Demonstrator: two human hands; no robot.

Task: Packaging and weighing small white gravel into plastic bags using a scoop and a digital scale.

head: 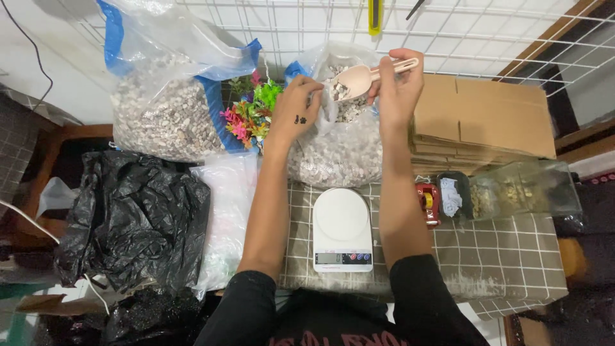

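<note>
My right hand (398,86) grips the handle of a beige plastic scoop (359,79) that carries some pale gravel. The scoop hovers over the mouth of an open clear bag of gravel (333,154). My left hand (296,109) rests on the bag's left rim, fingers curled on the plastic. Below the bag, between my forearms, sits a white kitchen scale (343,229) with nothing on its round pan.
A second, larger bag of gravel (168,115) stands at the left, with colourful plastic plants (251,115) between the bags. A black plastic bag (131,221) and a clear bag lie left. Stacked flat cardboard (487,118), a red tape dispenser (428,204) and a clear packet lie right.
</note>
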